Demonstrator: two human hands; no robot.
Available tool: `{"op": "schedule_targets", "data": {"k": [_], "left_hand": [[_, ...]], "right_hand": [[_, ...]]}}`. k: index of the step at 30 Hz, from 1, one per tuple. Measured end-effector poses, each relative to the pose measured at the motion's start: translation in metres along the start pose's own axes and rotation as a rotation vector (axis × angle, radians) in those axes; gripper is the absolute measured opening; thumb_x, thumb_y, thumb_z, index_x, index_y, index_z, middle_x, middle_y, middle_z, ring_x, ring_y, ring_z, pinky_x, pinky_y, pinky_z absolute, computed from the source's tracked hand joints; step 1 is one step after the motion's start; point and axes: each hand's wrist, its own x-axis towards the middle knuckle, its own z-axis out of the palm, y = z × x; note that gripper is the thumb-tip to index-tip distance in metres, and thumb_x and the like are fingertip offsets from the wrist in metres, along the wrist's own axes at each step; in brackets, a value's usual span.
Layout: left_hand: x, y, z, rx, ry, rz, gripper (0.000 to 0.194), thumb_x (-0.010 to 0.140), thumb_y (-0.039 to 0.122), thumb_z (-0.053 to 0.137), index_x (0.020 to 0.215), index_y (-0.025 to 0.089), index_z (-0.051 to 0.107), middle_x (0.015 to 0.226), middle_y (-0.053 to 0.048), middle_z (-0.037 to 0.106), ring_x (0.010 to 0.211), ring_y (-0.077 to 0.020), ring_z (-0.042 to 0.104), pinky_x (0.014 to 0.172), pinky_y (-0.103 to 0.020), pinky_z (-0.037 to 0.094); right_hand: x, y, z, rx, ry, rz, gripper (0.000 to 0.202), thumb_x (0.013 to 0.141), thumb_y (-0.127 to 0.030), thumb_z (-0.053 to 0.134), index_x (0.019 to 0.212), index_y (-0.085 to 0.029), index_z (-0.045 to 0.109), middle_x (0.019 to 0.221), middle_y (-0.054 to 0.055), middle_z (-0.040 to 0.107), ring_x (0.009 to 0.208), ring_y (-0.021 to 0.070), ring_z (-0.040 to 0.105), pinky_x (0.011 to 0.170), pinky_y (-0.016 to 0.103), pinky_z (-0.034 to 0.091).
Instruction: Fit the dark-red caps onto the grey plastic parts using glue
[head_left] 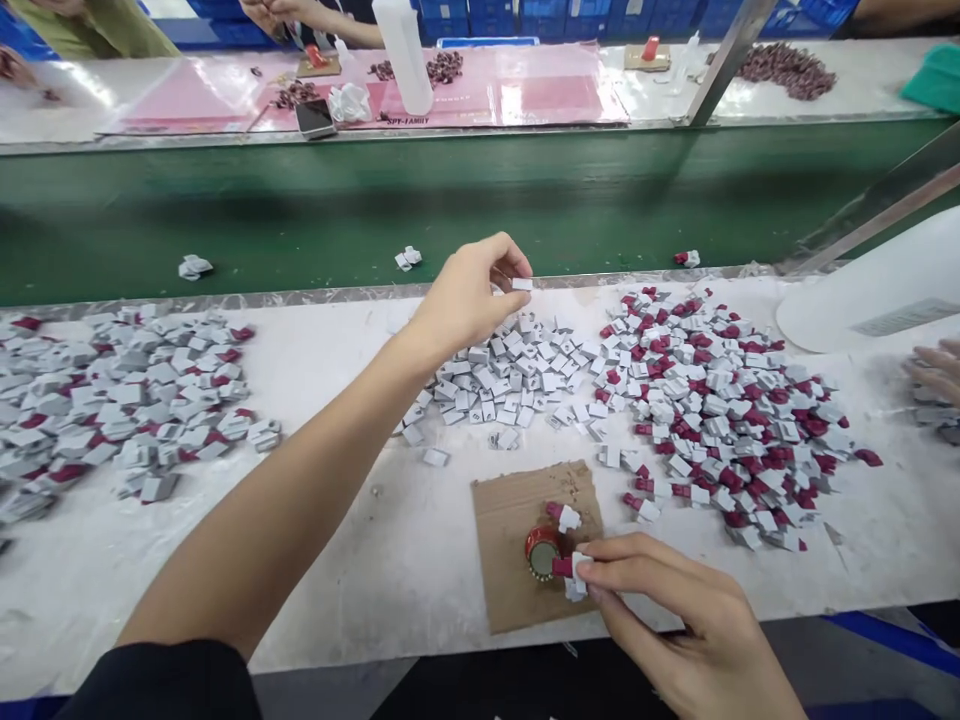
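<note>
My left hand (469,295) is above the far side of a heap of small white-grey plastic blocks (517,370), pinching one white block (523,285) between thumb and fingers. Low on the right, my right hand (675,610) grips a small maroon-and-white plastic piece (579,570) by its white part, the maroon end pointing left. That end is beside a red-rimmed bottle cap (542,553) on a square of brown cardboard (506,590). Another maroon-and-white piece (564,516) lies on the cardboard just behind the cap.
A large pile of maroon-and-white pieces (727,420) spreads to the right, another pile (127,390) to the left. Beyond the table edge runs a green belt (315,210) with a few pieces. A white container (877,290) and another person's hand (937,370) are at right.
</note>
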Motion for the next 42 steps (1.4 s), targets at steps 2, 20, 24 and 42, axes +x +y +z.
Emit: {"op": "schedule_targets", "data": {"k": [2, 20, 24, 42], "left_hand": [[-0.015, 0.006, -0.008, -0.057, 0.022, -0.050, 0.021, 0.085, 0.024, 0.085, 0.105, 0.021, 0.081, 0.111, -0.011, 0.079, 0.102, -0.0272, 0.073, 0.092, -0.042, 0.060], [-0.122, 0.024, -0.004, -0.704, -0.297, -0.392, 0.030, 0.095, 0.037, 0.090, 0.119, 0.022, 0.080, 0.110, -0.011, 0.086, 0.096, -0.0250, 0.086, 0.092, -0.039, 0.071], [-0.130, 0.037, 0.018, -0.769, -0.289, -0.383, 0.028, 0.092, 0.037, 0.094, 0.113, 0.022, 0.084, 0.105, -0.009, 0.089, 0.100, -0.0257, 0.087, 0.098, -0.039, 0.071], [-0.131, 0.049, 0.051, -0.961, -0.315, -0.262, 0.022, 0.093, 0.026, 0.093, 0.111, 0.018, 0.084, 0.110, -0.007, 0.089, 0.102, -0.0225, 0.086, 0.093, -0.032, 0.071]], "right_hand": [[-0.002, 0.001, 0.003, -0.006, 0.008, -0.009, 0.030, 0.095, -0.007, 0.074, 0.109, -0.030, 0.087, 0.102, 0.006, 0.089, 0.091, 0.0247, 0.089, 0.077, 0.025, 0.074], [-0.003, -0.001, 0.004, 0.170, 0.127, 0.179, 0.020, 0.097, -0.017, 0.082, 0.102, -0.035, 0.091, 0.103, 0.003, 0.090, 0.100, 0.0266, 0.089, 0.087, 0.032, 0.075], [0.015, 0.005, -0.010, 0.397, 0.311, 0.312, 0.014, 0.095, -0.028, 0.091, 0.104, -0.038, 0.092, 0.110, 0.002, 0.090, 0.113, 0.0263, 0.087, 0.099, 0.035, 0.072], [0.050, 0.016, -0.016, 0.602, 0.422, 0.368, 0.015, 0.089, -0.038, 0.098, 0.102, -0.035, 0.092, 0.104, 0.001, 0.089, 0.098, 0.0175, 0.084, 0.087, 0.024, 0.069]]}}
